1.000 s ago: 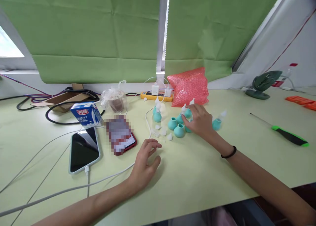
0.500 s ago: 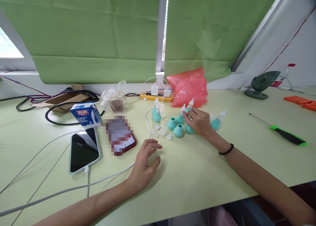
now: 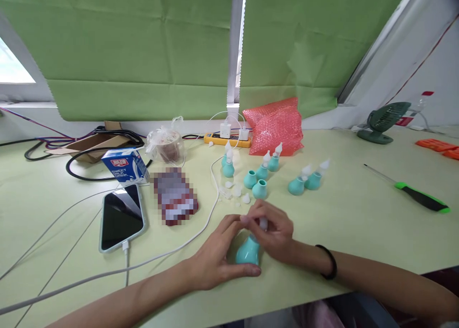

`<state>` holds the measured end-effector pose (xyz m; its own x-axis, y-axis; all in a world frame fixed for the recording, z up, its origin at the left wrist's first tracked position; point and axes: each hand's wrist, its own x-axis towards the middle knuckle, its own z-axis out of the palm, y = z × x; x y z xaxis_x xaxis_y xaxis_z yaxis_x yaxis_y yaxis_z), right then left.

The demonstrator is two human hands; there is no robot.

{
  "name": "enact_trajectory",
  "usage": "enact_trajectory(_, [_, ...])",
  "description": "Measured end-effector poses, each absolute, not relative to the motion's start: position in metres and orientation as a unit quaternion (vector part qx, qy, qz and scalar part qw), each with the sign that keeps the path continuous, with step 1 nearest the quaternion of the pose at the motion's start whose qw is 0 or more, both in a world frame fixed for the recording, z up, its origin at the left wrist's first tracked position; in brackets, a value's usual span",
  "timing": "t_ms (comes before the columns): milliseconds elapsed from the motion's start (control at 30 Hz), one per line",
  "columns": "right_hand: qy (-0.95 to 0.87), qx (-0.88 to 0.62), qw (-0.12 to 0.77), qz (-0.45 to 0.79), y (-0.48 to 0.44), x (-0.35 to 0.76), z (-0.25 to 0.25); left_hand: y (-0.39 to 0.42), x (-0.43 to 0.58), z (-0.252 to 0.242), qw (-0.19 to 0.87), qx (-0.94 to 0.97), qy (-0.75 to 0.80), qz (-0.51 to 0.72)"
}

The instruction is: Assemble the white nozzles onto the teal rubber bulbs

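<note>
My right hand [image 3: 273, 227] is closed around the translucent neck and tip of a teal bulb nasal aspirator [image 3: 248, 251], held tilted just above the front of the table. My left hand [image 3: 217, 254] curves around the bulb's left side, thumb stretched out below it and fingers reaching above it, up against my right hand. Whether its palm presses the bulb I cannot tell. Beyond my hands stand teal bulbs without tips, such as one bulb [image 3: 259, 189]. Several aspirators with clear tips, like this aspirator [image 3: 296, 185], stand around them. Small translucent pieces [image 3: 237, 190] lie to the left.
A white cable [image 3: 172, 249] crosses the table at left, by two phones, one a light-cased phone [image 3: 122, 219]. Behind are a milk carton [image 3: 125, 165], a yellow power strip [image 3: 215, 139] and pink bubble wrap [image 3: 276, 132]. At right lie a screwdriver [image 3: 419, 196] and a fan [image 3: 382, 122].
My right hand has come from the group of bulbs towards the front edge, bringing one aspirator along. My left hand has shifted right and now surrounds that bulb.
</note>
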<state>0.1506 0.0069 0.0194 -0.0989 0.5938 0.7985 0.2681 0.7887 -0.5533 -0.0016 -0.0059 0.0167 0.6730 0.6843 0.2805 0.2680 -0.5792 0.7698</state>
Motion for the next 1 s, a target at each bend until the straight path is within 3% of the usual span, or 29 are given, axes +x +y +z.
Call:
enact_trajectory(133, [-0.698,-0.29,0.606,0.247,0.004,0.146,0.005,-0.006,0.001,0.017,0.38,0.83,0.307,0.271])
enact_trajectory(233, [-0.655,-0.298,0.586,0.373,0.011,0.15,0.006,-0.004,0.0,0.014,0.39,0.764,0.397,0.325])
enact_trajectory(433, [-0.642,-0.375,0.421,0.52,0.023,0.155,0.004,-0.002,-0.003,0.011,0.416,0.703,0.444,0.369])
enact_trajectory(667, [-0.543,-0.368,0.35,0.669,0.04,0.156,0.001,-0.001,-0.001,0.011,0.506,0.634,0.441,0.385])
enact_trajectory(733, [-0.582,-0.414,0.375,0.591,0.046,0.16,0.003,0.0,-0.001,0.01,0.513,0.619,0.438,0.403])
enact_trajectory(833, [-0.698,-0.457,0.425,0.352,0.051,0.169,0.006,0.003,-0.002,0.009,0.537,0.57,0.439,0.44])
enact_trajectory(1000, [-0.788,-0.508,0.33,0.109,0.053,0.173,0.007,0.005,0.0,0.008,0.564,0.533,0.429,0.462])
